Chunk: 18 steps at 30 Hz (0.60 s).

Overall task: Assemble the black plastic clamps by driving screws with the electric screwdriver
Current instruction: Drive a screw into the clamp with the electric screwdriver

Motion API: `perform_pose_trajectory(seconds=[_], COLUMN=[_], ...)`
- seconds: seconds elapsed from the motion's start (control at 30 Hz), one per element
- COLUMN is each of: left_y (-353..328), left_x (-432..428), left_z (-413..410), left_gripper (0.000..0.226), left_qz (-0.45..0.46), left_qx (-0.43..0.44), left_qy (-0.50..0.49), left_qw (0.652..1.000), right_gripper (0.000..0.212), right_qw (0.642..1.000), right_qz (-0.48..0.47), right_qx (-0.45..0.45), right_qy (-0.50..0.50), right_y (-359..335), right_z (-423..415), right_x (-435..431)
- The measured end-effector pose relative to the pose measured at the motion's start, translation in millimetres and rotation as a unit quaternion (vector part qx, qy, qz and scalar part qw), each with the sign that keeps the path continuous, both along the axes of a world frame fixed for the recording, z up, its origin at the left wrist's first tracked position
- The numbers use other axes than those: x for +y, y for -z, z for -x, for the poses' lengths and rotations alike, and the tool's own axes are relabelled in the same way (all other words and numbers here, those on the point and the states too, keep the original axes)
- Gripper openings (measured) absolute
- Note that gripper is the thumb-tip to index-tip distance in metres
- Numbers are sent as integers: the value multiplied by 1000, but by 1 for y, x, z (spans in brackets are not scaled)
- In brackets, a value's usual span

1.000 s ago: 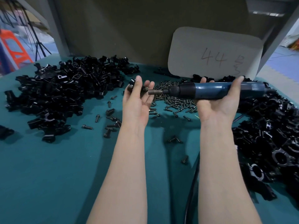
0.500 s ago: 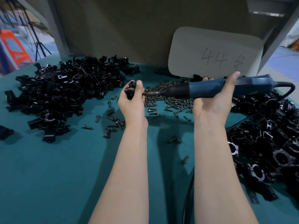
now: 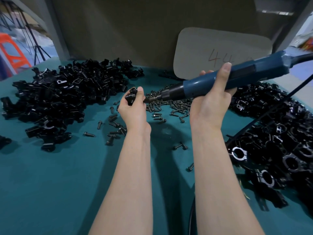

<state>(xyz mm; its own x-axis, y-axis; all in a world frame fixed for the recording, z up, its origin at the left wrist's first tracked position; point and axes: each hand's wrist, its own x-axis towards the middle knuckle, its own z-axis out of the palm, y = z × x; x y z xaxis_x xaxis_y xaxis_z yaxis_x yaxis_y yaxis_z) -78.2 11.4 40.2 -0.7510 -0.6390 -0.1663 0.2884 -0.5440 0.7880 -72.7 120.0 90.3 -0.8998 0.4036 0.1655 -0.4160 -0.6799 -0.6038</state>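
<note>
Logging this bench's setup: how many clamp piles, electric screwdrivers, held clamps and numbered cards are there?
clamp piles: 2 (left pile, right pile)
electric screwdriver: 1
held clamp, in the left hand: 1
numbered card: 1
Total: 5

Open room: bare counter (image 3: 59, 184) at near left and down the middle. Obstructions — left clamp heap (image 3: 67, 92), right clamp heap (image 3: 279, 150), loose screws (image 3: 169, 106) strewn between, cable (image 3: 264, 115) slanting over the right heap.
</note>
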Motion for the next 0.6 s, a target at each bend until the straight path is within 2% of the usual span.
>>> perform_pose_trajectory(seconds=[0.13,0.27,0.43,0.6], left_y=[-1,0,1,1], left_x=[1,1,1,3], left_z=[0,0,0,0], left_gripper=[7,11,10,9], left_qz=[-12,-22,-27,-32], left_qx=[4,-2,-3,-9], left_qy=[8,14,15,17], left_qw=[1000,1000,1000,999], right_gripper=[50,43,52,51], right_qw=[1000,999,998,997], right_qz=[-11,-40,-51,-56], right_qx=[11,17,27,38], right_qy=[5,7,12,27], right_y=[-1,-2,0,0], right_z=[-2,-3,-3,-3], right_x=[-2,-4,-5,-8])
